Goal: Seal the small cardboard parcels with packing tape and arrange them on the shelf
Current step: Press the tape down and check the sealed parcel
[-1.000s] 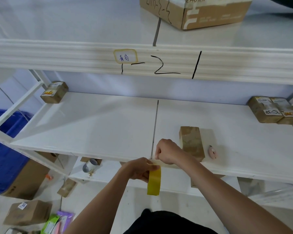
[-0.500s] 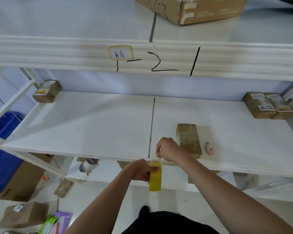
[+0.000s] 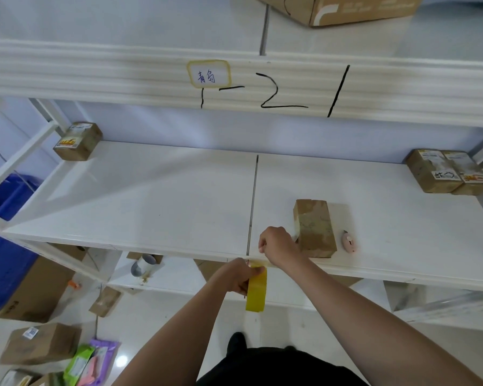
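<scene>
The yellow tape roll point(image 3: 256, 293) hangs below the shelf point(image 3: 151, 201) front edge, gripped by the left hand point(image 3: 239, 275). The right hand point(image 3: 278, 243) pinches the tape end beside 1 brown parcel point(image 3: 314, 228) on the shelf. The beam point(image 3: 95, 76) above reads "1-2 1".

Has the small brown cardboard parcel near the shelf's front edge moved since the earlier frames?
No. The brown cardboard parcel sits just as far right of the shelf's dark seam, with the small pink cutter beside it.
</scene>
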A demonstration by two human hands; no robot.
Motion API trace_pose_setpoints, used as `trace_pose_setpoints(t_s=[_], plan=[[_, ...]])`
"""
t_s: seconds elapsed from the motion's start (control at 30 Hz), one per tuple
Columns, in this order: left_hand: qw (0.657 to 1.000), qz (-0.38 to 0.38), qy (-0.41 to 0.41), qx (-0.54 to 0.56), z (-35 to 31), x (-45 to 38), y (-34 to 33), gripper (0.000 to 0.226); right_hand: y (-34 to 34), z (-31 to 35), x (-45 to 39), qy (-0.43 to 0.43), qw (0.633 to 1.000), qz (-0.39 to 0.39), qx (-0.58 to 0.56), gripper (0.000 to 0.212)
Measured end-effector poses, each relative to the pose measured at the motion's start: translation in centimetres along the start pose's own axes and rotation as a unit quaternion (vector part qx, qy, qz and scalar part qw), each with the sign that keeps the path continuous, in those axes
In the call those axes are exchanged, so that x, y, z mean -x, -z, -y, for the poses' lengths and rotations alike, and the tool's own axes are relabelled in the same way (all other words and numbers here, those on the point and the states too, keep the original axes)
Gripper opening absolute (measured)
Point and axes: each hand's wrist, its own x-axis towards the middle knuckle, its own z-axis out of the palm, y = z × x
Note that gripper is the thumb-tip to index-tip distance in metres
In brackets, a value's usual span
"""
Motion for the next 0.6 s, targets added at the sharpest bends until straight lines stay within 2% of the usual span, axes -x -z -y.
trace_pose_setpoints(t_s=[0.33,0.6], plan=[[0.999,-0.016,-0.006,-0.031,0.0,-0.3,-0.4,0.050,-1.1,-0.5,-1.0,-0.033,0.999,-0.005,0.006,0.013],[0.999,-0.024,-0.013,-0.041,0.3,-0.9,-0.3,0.051,-1.5,-0.3,-1.8,-0.027,0.997,0.015,0.064,0.016]])
